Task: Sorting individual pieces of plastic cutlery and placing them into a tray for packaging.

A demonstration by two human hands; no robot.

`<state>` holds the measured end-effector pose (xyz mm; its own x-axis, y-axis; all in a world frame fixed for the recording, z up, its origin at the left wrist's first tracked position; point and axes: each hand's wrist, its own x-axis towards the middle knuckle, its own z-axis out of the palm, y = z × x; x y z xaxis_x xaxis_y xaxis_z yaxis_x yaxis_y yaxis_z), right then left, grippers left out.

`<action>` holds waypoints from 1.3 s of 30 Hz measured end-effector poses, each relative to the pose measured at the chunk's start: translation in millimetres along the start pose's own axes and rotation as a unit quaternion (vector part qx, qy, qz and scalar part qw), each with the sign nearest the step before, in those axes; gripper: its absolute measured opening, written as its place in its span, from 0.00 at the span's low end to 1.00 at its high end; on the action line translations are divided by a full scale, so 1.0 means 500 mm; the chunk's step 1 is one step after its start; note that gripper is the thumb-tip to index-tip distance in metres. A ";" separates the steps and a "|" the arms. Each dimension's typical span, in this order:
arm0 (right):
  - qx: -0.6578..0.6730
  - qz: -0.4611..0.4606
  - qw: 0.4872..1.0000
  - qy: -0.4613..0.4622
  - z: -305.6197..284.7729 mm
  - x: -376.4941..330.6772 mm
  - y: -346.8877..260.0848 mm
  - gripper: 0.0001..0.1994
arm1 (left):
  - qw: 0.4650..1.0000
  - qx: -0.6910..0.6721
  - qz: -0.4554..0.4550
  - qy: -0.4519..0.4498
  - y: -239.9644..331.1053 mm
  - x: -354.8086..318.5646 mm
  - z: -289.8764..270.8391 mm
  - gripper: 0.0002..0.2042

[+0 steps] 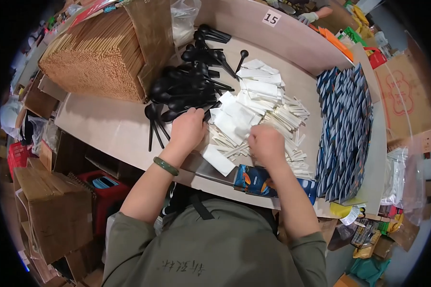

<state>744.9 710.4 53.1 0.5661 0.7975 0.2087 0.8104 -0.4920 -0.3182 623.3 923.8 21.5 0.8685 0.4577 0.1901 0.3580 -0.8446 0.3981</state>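
Note:
My left hand (187,129) has its fingers curled at the near edge of a heap of black plastic spoons (184,88); what is in its fingertips, if anything, is hidden. Closed and slightly blurred, my right hand (267,143) is at the near right edge of the white folded paper packets (237,117). Its fingertips are turned away, so I cannot make out what they hold. Around it lie many thin cream-coloured strips (292,115). A single white packet (219,160) rests at the table's near edge, between my forearms. Beside my right wrist is a dark blue packet (254,180) with an orange picture.
A cardboard box (153,38) with a thick stack of brown paper sheets or bags (93,62) stands at the left. Rows of blue packets (344,134) line the right side. A raised board (292,36) borders the far edge. Cartons (55,210) stand below left.

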 end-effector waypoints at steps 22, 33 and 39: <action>0.265 -0.026 0.961 -0.070 -0.019 -0.115 -0.117 0.05 | 0.986 -0.077 0.026 0.148 -0.038 -0.028 -0.072 0.06; 0.047 -0.164 0.984 -0.053 0.057 -0.132 -0.130 0.08 | 0.957 -0.287 -0.026 0.040 -0.002 -0.117 -0.064 0.07; 0.125 -0.039 0.986 -0.107 0.047 -0.142 -0.136 0.08 | 0.936 -0.349 -0.052 0.014 -0.004 -0.172 -0.068 0.06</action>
<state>646.2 695.3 38.1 0.4365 0.8983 0.0505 0.7724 -0.3453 -0.5331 536.2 895.4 34.6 0.8282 0.5432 0.1377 0.1206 -0.4127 0.9028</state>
